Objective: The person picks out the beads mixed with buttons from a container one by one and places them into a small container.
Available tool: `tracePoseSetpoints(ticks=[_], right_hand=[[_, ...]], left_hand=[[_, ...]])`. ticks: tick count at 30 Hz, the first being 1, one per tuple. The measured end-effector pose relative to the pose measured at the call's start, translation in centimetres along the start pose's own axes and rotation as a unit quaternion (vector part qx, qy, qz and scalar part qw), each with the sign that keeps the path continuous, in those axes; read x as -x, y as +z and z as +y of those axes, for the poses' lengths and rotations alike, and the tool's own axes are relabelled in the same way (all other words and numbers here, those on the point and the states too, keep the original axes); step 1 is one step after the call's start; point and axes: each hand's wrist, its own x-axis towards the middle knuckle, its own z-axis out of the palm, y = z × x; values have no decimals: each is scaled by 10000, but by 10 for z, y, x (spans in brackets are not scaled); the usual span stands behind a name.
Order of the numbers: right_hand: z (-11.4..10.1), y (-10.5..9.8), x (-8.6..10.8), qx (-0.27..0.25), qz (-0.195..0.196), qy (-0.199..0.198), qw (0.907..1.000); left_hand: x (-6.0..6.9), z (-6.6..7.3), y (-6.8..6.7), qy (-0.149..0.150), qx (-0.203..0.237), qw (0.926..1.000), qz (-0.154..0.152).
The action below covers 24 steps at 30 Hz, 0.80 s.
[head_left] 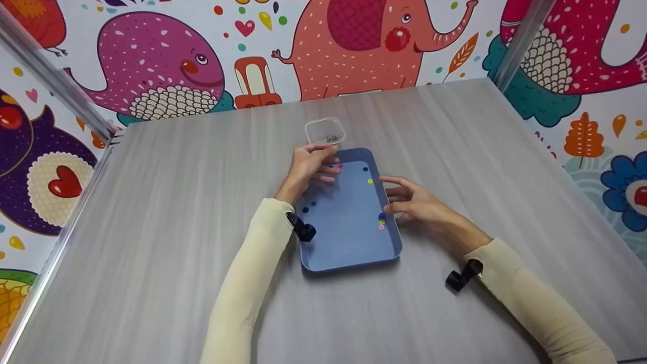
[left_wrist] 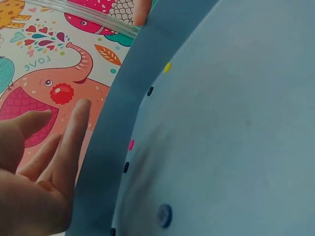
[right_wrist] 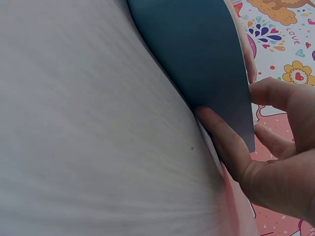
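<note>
A blue rectangular tray (head_left: 349, 247) rests on the table with several small buttons in it, black, blue, yellow and pink. A blue button (left_wrist: 165, 216) shows closest in the left wrist view. My left hand (head_left: 314, 164) hovers over the tray's far left corner, fingers loosely spread and holding nothing. At the tray's right side, my right hand (head_left: 417, 202) has its thumb at the rim. In the right wrist view, one finger (right_wrist: 224, 140) of it reaches the tray's bottom edge. Just beyond the left hand stands a clear plastic container (head_left: 325, 129) with small coloured pieces inside.
The grey wood-grain table (head_left: 177, 227) surrounds the tray. Printed cartoon panels (head_left: 354, 50) wall it in at the back and both sides, with metal posts (head_left: 60, 76) at the corners. A small black camera is strapped to each wrist.
</note>
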Motion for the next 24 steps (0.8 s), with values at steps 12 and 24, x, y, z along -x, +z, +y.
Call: tracePoseSetpoints(ticks=[12,24], right_hand=[[0,0,-2,25,60,117,9999],[0,0,-2,-1,48,75,10000]], left_hand=[[9,3,6,-215,-209,9987,-416],[19,5,16,-559,-321,9935,-943]])
